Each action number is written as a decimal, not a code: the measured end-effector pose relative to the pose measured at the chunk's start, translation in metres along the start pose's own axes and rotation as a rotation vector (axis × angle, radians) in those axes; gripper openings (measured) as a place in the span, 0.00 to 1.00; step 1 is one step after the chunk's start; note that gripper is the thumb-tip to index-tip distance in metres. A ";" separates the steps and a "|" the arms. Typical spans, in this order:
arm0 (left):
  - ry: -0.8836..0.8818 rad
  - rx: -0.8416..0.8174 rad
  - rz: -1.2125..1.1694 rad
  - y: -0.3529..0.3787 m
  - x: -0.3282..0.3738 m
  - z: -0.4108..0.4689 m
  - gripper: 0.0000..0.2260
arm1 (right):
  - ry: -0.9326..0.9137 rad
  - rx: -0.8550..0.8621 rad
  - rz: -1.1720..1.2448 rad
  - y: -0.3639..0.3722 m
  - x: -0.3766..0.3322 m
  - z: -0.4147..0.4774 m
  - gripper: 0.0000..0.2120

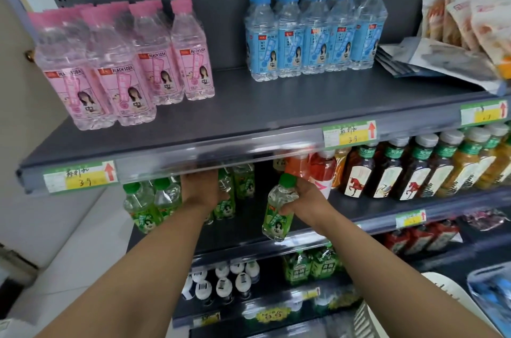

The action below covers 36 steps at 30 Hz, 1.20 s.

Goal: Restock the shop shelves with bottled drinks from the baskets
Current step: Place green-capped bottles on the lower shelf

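Note:
My right hand [304,199] grips a green-capped, green-labelled bottle [278,213] by its upper body, holding it tilted just in front of the second shelf [359,216]. My left hand [201,185] reaches under the top shelf's edge and grips another green bottle [225,196] standing among the green bottles [150,203] on the second shelf's left part. Its fingers are partly hidden by the shelf rail.
Pink peach soda bottles [116,66] and blue bottles [315,33] stand on the top shelf [249,108], with snack bags [470,11] at its right. Dark tea bottles [401,169] fill the second shelf's right. Lower shelves hold more drinks. Baskets [489,296] sit at bottom right.

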<state>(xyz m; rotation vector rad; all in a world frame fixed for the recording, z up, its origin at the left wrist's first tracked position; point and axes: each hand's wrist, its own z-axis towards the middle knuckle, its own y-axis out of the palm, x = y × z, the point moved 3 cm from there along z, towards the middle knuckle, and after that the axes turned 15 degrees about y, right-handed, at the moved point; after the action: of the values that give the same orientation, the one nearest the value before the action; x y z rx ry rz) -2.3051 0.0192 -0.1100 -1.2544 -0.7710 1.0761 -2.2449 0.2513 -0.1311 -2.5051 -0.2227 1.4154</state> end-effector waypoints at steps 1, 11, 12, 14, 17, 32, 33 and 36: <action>0.002 -0.001 0.008 0.000 0.000 0.000 0.41 | 0.002 0.000 -0.004 0.001 0.000 0.001 0.42; -0.100 0.008 -0.003 -0.014 0.002 -0.018 0.33 | -0.028 -0.046 -0.087 0.014 -0.014 0.007 0.43; -0.104 0.066 -0.042 -0.018 0.001 -0.023 0.30 | -0.040 -0.061 -0.108 0.017 -0.018 0.007 0.43; -0.119 0.177 -0.125 -0.028 -0.002 -0.034 0.22 | -0.070 -0.078 -0.168 0.021 -0.028 0.005 0.42; -0.124 0.347 -0.280 -0.039 -0.009 -0.052 0.15 | -0.131 -0.076 -0.249 0.027 -0.041 0.007 0.37; -0.286 0.321 -0.667 -0.017 -0.009 -0.120 0.06 | -0.191 0.000 -0.550 0.065 -0.051 0.060 0.39; -0.292 0.314 -0.657 -0.018 -0.010 -0.121 0.06 | -0.210 0.008 -0.558 0.066 -0.052 0.061 0.38; -0.304 0.300 -0.641 -0.021 -0.009 -0.122 0.07 | -0.248 0.009 -0.515 0.064 -0.053 0.060 0.37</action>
<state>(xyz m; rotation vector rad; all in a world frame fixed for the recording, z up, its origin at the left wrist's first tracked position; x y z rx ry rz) -2.1918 -0.0320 -0.1113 -0.5271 -1.1004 0.8112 -2.3231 0.1854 -0.1364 -2.0421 -0.8365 1.4779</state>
